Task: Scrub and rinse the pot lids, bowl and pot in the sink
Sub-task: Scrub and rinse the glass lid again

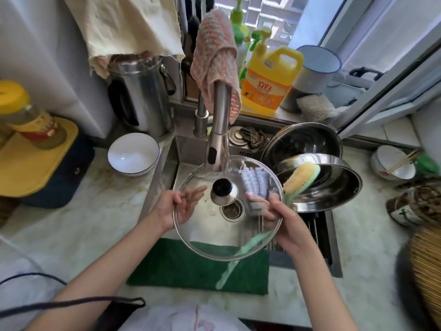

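I hold a glass pot lid [214, 240] with a black knob [223, 189] tilted over the sink [171, 173], right under the faucet head [218, 149]. My left hand [180, 206] holds its left rim, fingers spread beneath the glass. At the right rim, my right hand [284, 220] grips a grey waffle cloth [254, 185] against the lid. A blurred brush, yellow-green head [301, 179] and green handle, runs past that hand; whether the hand holds it is unclear. A steel pot [303, 137] and a steel lid [334, 189] sit in the sink's right side.
A white bowl [133, 154] stands on the counter left of the sink, a steel kettle [140, 96] behind it. Yellow detergent [269, 80] stands on the sill. A green mat [191, 266] covers the front edge. Bowls with chopsticks [393, 163] sit at the right.
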`<action>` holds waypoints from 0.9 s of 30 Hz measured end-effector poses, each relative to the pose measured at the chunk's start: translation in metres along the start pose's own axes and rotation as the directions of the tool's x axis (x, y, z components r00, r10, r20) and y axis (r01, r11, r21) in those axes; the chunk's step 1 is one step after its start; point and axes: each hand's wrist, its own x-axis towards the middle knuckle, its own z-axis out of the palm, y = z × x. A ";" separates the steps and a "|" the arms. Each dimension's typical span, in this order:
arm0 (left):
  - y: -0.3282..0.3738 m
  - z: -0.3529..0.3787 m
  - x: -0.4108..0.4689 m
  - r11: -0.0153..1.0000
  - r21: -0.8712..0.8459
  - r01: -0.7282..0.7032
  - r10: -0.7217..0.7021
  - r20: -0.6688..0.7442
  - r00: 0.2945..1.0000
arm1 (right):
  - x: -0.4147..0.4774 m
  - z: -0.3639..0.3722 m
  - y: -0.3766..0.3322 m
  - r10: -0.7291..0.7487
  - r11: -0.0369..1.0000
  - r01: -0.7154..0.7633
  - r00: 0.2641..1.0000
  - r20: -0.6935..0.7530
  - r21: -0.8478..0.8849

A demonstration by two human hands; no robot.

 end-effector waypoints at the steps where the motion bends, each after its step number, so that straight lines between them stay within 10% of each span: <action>1: -0.003 0.003 0.007 0.999 0.034 0.008 -0.006 -0.050 0.999 | -0.001 0.003 -0.002 0.007 0.996 -0.007 1.000 -0.008 0.084; 8: -0.014 0.036 0.058 0.784 0.620 0.002 0.269 -0.344 0.899 | -0.002 0.013 0.000 -0.127 0.962 0.172 0.970 -0.208 0.212; 13: -0.065 0.038 0.062 -0.174 0.978 -0.110 0.547 0.190 0.815 | -0.004 0.023 0.003 -0.210 0.951 0.272 0.917 -0.339 0.147; 16: -0.069 0.036 0.073 -0.130 0.906 -0.403 0.420 0.418 0.805 | -0.006 0.025 0.002 -0.212 0.962 0.261 0.904 -0.372 0.086; 19: -0.044 0.024 0.084 0.042 0.970 -0.238 0.388 0.203 0.899 | -0.008 0.031 0.001 -0.238 0.956 0.287 0.882 -0.407 0.063; 24: -0.075 0.028 0.059 -0.131 0.933 -0.335 0.415 0.359 0.836 | -0.004 0.037 -0.006 -0.256 0.960 0.281 0.882 -0.396 0.004; 27: -0.050 0.026 0.084 0.066 0.954 -0.292 0.426 0.238 0.873 | 0.002 0.045 -0.003 -0.243 0.965 0.263 0.893 -0.378 -0.001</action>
